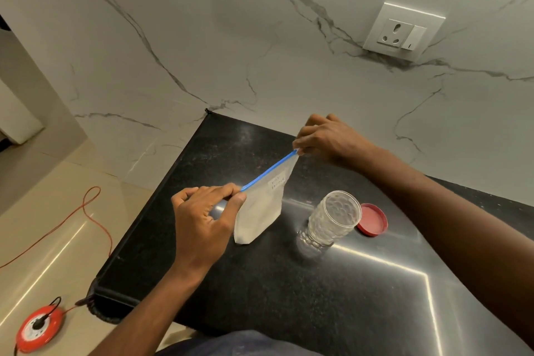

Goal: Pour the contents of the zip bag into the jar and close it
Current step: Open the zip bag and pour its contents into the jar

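A clear zip bag (260,208) with a blue zip strip and a small white label hangs just above the black counter, with pale powder in its lower part. My left hand (202,217) pinches the near end of the zip strip. My right hand (326,137) pinches the far end, so the strip is stretched tight between them. Just right of the bag stands a dimpled clear glass jar (332,220), open and empty. Its red lid (372,220) lies flat on the counter behind the jar.
The black stone counter (289,283) ends at a left edge above the tiled floor. A red extension reel (39,328) with an orange cable lies on the floor. A marble wall with a socket (403,32) rises behind.
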